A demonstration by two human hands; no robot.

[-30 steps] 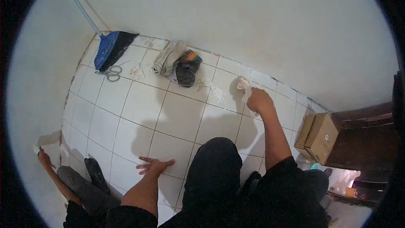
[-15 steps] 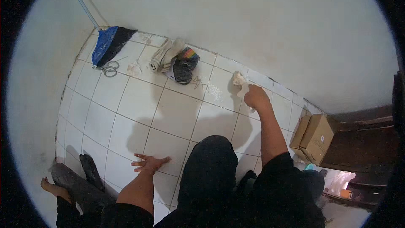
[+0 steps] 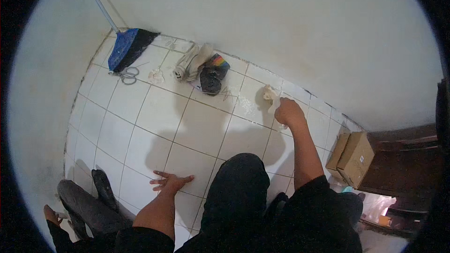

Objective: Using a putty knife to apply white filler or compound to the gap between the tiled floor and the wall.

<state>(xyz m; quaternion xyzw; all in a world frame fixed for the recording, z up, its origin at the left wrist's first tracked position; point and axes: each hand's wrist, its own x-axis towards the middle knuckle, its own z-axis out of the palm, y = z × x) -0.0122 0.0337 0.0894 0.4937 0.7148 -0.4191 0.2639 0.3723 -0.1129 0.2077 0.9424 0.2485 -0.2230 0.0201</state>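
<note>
My right hand (image 3: 289, 112) is closed around a crumpled off-white wad (image 3: 270, 96), held by the floor near the wall; whether it is cloth, tissue or plastic I cannot tell. Just left of it, a white smear (image 3: 247, 105) marks the tiles. My left hand (image 3: 173, 182) is spread out, fingers apart and nothing in it, low over or on the floor to the left of my knee; contact cannot be made out. Between the hands and the wall lie a black plastic bundle (image 3: 211, 82) and a rolled whitish bag or cloth (image 3: 186, 63).
A blue broom (image 3: 126, 49) with black bristles leans in the corner, grey-handled scissors (image 3: 129, 75) beside it. A pale crumpled scrap (image 3: 156, 76) lies close by. At right stands a cardboard box (image 3: 356, 159). Another person's grey-trousered leg (image 3: 89, 201) is at lower left.
The view has shifted slightly, so everything sits a little further right. My right hand still grips the wad near the smear, which looks more spread. My left hand stays spread.
</note>
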